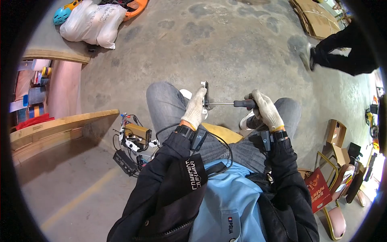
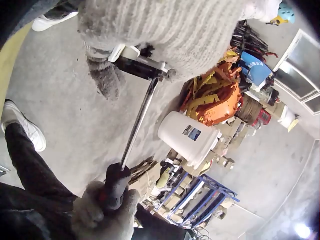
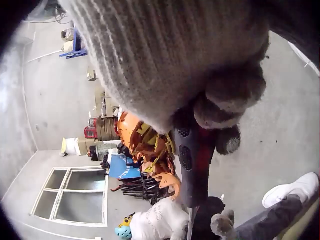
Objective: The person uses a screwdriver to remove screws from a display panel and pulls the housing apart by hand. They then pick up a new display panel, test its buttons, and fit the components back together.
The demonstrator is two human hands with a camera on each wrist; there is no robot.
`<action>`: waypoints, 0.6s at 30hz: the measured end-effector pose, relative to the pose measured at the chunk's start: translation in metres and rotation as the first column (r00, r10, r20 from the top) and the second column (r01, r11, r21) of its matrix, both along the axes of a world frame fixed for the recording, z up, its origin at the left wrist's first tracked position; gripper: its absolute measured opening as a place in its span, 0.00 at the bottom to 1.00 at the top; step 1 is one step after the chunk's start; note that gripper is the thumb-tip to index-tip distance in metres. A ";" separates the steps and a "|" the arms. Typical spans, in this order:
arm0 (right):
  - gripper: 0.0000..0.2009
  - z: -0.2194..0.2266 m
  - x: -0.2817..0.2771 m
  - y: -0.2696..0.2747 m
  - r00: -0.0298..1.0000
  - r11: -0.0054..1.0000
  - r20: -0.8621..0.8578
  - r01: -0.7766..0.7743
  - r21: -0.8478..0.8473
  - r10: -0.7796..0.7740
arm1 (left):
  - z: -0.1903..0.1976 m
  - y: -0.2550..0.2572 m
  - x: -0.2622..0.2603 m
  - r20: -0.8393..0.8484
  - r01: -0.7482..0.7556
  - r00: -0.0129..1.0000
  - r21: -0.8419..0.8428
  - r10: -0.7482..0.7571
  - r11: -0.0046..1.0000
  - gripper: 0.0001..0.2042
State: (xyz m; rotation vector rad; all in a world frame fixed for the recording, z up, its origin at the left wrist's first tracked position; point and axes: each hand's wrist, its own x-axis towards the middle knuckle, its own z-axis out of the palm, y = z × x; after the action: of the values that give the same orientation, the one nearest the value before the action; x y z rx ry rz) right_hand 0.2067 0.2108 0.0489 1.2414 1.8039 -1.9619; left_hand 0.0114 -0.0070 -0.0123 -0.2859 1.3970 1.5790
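In a knit glove, my left hand (image 1: 195,108) grips a small black and white part (image 1: 206,94) held upright. My gloved right hand (image 1: 266,109) holds a screwdriver by its dark handle (image 1: 244,104), fingers curled round it. The metal shaft (image 1: 221,104) runs level to the left, and its tip meets the black part (image 2: 137,68). In the right wrist view the handle (image 3: 194,165) shows under the curled fingers (image 3: 225,107); the tip is out of frame there.
Beside my left leg lies a cluster of wired electronics (image 1: 135,139) near a wooden board (image 1: 64,124). A white bag (image 1: 94,23) sits at the upper left. Someone in dark trousers (image 1: 342,52) stands at the upper right. Red box (image 1: 318,189) and folding chairs are at the right.
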 end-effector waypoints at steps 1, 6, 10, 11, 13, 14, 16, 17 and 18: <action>0.22 0.002 -0.001 -0.002 0.998 0.999 -0.065 0.027 0.019 -0.026 | 0.000 0.000 0.000 0.000 0.001 1.000 0.002 -0.001 1.000 0.20; 0.24 -0.022 0.006 -0.001 0.931 0.980 -0.308 0.171 -0.098 -0.194 | 0.011 0.002 0.004 -0.008 -0.005 1.000 -0.022 0.005 1.000 0.19; 0.26 -0.007 0.000 -0.008 0.939 0.981 -0.301 0.131 -0.143 -0.169 | 0.003 0.000 0.002 -0.030 0.014 0.999 0.004 -0.014 1.000 0.18; 0.27 0.004 -0.004 -0.011 0.947 0.967 -0.225 0.198 -0.163 -0.231 | 0.000 0.000 0.002 -0.027 -0.010 1.000 0.028 0.011 1.000 0.18; 0.27 0.014 -0.005 -0.005 0.994 0.996 -0.079 0.069 -0.054 -0.073 | 0.001 0.000 0.002 -0.024 -0.035 0.999 0.053 0.036 0.998 0.17; 0.28 0.016 -0.005 -0.003 0.994 0.996 0.084 -0.078 0.035 0.075 | 0.001 0.000 0.002 -0.024 -0.044 0.999 0.049 0.045 0.998 0.17; 0.29 0.010 -0.002 -0.004 0.997 0.994 0.056 -0.063 0.089 0.059 | 0.000 0.001 0.002 -0.022 -0.049 0.999 0.047 0.050 0.998 0.17; 0.27 0.009 -0.002 -0.003 0.996 0.988 -0.019 -0.080 0.133 0.083 | -0.003 0.003 0.002 -0.018 -0.054 0.998 0.024 0.054 0.998 0.17; 0.24 0.009 -0.002 -0.002 0.989 0.980 -0.093 -0.094 0.177 0.111 | -0.004 0.003 0.001 -0.014 -0.060 0.998 0.000 0.060 0.998 0.17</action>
State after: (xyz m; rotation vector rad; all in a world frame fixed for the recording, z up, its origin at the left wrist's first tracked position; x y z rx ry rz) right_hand 0.2049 0.2091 0.0576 1.0870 2.0821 -1.8797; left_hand 0.0126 -0.0041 -0.0168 -0.3209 1.4110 1.6324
